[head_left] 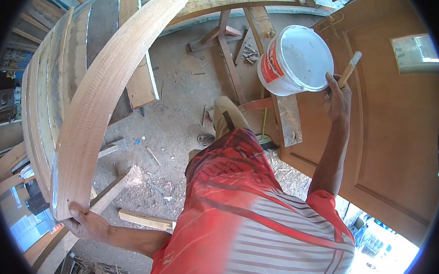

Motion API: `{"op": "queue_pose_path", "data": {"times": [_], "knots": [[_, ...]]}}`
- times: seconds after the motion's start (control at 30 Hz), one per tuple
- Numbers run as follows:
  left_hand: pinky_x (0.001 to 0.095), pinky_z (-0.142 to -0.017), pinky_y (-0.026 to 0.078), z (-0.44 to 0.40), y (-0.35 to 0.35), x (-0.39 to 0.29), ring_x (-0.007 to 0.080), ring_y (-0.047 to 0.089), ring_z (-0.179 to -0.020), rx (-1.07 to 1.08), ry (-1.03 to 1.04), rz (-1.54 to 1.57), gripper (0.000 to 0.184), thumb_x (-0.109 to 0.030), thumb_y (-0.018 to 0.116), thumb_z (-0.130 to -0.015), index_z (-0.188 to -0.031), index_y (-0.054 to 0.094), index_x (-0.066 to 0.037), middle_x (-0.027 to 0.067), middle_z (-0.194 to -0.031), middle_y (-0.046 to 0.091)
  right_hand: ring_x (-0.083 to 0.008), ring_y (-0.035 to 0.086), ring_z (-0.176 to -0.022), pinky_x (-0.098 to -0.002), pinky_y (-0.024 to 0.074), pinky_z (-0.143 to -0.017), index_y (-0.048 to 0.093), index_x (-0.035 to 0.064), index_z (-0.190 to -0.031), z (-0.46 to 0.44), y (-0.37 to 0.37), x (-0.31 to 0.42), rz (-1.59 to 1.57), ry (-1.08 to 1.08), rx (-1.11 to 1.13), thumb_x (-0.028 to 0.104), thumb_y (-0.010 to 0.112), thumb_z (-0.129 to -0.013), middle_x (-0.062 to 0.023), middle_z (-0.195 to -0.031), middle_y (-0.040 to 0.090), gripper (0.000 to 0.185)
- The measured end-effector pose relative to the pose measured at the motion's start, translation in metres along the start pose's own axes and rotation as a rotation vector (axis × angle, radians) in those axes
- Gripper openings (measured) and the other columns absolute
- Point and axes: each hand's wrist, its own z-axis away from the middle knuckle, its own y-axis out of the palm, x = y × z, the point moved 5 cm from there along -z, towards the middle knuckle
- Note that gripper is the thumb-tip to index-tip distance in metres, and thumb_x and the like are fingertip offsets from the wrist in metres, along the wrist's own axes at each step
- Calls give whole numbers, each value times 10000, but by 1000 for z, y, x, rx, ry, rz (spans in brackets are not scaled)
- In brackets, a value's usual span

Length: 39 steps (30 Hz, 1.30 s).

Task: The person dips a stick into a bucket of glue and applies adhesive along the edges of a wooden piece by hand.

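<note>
My left hand [89, 224] is closed around the lower end of a long curved wooden plank [101, 88], its thumb on the face. The plank rises to the upper middle of the view, and white paste marks its lower left edge. In my right hand [339, 98] is a short wooden stick [349, 70] with a white-smeared tip, pointing up. That hand is at the rim of a white bucket [306, 57] with a red label; whether it also grips the rim I cannot tell. White residue coats the bucket's inside.
A large curved wooden structure [49, 100] with white seams stands at left. To the right is a brown panelled door [376, 139]. A wooden board [290, 120] lies below the bucket. Wood offcuts [142, 219], shavings and a broom [264, 139] are on the dusty floor.
</note>
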Motion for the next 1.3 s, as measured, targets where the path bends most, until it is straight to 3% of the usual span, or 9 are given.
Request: {"op": "queue_pose_path", "data": {"times": [0.17,0.27,0.43,0.63,0.83,0.93,1.13,1.23,1.3], "knots": [[435,-1062,475,27,-23,8,285,569,-1246,73,78,22,677,-449,713,-994,-1384,551,80,182,-1372,591,-25,504,-641,-192,386,-527,627,12,-1118,1,1,5,55,32,7,285,780,-970,14,-802,600,346],[447,-1064,479,51,-28,-7,294,567,-1263,125,-6,29,725,-467,746,-963,-1400,542,75,189,-1391,588,-25,510,-655,-193,382,-533,629,13,-1136,1,-7,6,91,57,6,318,772,-975,19,-799,592,374],[450,-1078,474,76,-28,-33,300,565,-1270,210,-80,6,738,-441,783,-938,-1405,543,78,189,-1410,578,-77,586,-709,-235,433,-586,687,-21,-1159,-14,-35,28,234,-66,-238,409,784,-941,-27,-851,666,492],[450,-1097,458,106,-25,-57,299,568,-1269,219,-101,1,673,-362,782,-949,-1398,545,80,190,-1384,601,-104,609,-779,-275,480,-696,724,-30,-1136,-39,-19,56,509,-263,-61,389,765,-954,-54,-883,696,458],[443,-1097,455,135,-17,-69,292,577,-1251,184,-162,39,581,-291,745,-982,-1382,543,80,195,-1370,610,-80,549,-628,-264,423,-559,730,-21,-1068,-63,-11,13,330,-62,199,307,732,-972,-2,-763,628,341],[439,-1093,455,142,-18,-68,288,578,-1245,170,-176,19,567,-289,736,-991,-1377,543,80,196,-1366,612,-94,558,-617,-277,428,-552,736,-11,-1003,-77,-3,22,294,-169,155,256,714,-967,-10,-747,630,271],[431,-1083,455,142,-5,-77,286,577,-1249,142,-93,18,534,-273,714,-1008,-1371,552,83,199,-1366,613,-125,572,-567,-304,430,-507,727,0,-916,-139,44,33,343,-256,109,339,743,-915,-42,-688,630,339],[427,-1082,454,144,-5,-81,285,575,-1251,152,-92,-11,537,-282,713,-1008,-1368,557,84,200,-1363,614,-178,669,-667,-342,516,-640,741,-34,-948,-168,64,40,385,-218,94,357,709,-903,-105,-727,699,395],[423,-1080,454,148,-6,-78,282,575,-1250,162,-113,1,542,-292,716,-1005,-1367,560,81,199,-1359,616,-189,672,-666,-346,522,-647,743,-33,-938,-161,65,48,328,-197,82,398,716,-908,-107,-733,704,432]]}}
